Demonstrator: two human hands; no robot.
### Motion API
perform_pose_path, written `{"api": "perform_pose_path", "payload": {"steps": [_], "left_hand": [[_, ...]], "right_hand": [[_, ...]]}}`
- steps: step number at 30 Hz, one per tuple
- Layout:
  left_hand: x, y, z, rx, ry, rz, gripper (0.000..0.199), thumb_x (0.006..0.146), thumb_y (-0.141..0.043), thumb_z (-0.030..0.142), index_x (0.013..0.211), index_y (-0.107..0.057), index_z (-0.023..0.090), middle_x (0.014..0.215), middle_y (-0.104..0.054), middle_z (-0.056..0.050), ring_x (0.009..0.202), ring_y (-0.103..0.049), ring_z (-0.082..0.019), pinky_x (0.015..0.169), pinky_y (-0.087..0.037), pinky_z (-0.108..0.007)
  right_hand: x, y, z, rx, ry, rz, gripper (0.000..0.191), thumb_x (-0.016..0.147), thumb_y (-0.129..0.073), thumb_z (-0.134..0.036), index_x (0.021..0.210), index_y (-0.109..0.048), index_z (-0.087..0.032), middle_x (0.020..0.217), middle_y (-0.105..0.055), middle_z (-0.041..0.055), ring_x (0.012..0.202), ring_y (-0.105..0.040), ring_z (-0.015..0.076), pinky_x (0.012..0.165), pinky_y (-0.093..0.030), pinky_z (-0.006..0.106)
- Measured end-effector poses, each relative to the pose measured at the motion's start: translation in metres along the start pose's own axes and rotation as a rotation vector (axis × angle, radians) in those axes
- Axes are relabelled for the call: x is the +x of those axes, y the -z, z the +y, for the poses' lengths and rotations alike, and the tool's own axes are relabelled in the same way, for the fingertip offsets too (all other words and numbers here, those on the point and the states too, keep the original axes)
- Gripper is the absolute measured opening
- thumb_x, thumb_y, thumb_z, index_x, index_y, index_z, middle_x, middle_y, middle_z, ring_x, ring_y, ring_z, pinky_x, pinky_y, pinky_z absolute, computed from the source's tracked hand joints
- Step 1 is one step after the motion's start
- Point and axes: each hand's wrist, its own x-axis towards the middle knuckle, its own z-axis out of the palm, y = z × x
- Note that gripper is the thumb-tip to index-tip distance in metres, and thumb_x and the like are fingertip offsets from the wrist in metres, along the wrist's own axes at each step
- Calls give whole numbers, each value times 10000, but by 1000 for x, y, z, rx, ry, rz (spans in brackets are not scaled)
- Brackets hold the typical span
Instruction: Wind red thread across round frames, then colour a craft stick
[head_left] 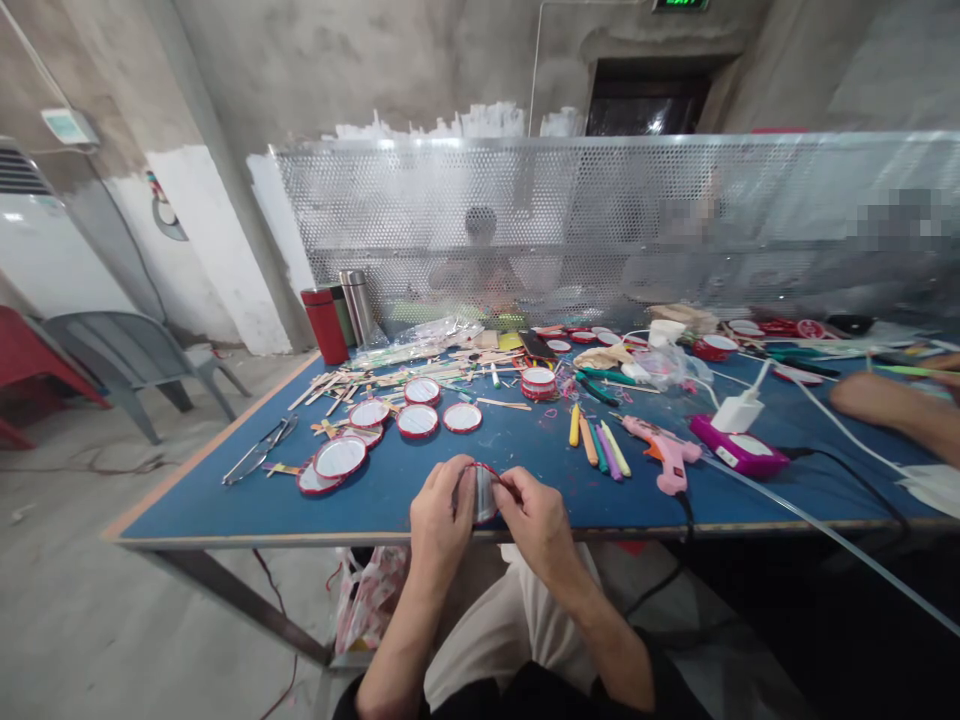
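Left hand point(442, 512) and right hand point(536, 522) pinching a red-rimmed round disc point(485, 495) between them, over the blue table point(360, 510) near its edge, pink hot glue gun point(664, 450) nearby

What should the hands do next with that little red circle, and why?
I'd guess: press the red edge of the pale disc a bit more, all the way round. The left hand and right hand both pinch it there, and the discs on the table have neat red rims.

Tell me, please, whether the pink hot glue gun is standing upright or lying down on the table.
The pink hot glue gun lies on its side on the blue table, its black cord trailing over the edge.
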Motion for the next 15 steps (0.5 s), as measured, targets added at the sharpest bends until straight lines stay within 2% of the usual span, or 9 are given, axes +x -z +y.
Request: {"api": "perform_pose_path", "payload": {"steps": [15], "left_hand": [[1, 1, 0, -28, 52, -25, 203, 924, -424, 273, 970, -606, 196, 912, -693, -48, 856, -645, -164, 777, -496, -264]], "right_hand": [[0, 1, -1, 39, -18, -9, 251, 882, -466, -328, 773, -638, -181, 686, -676, 26, 608, -582, 145, 580, -390, 214]]}}
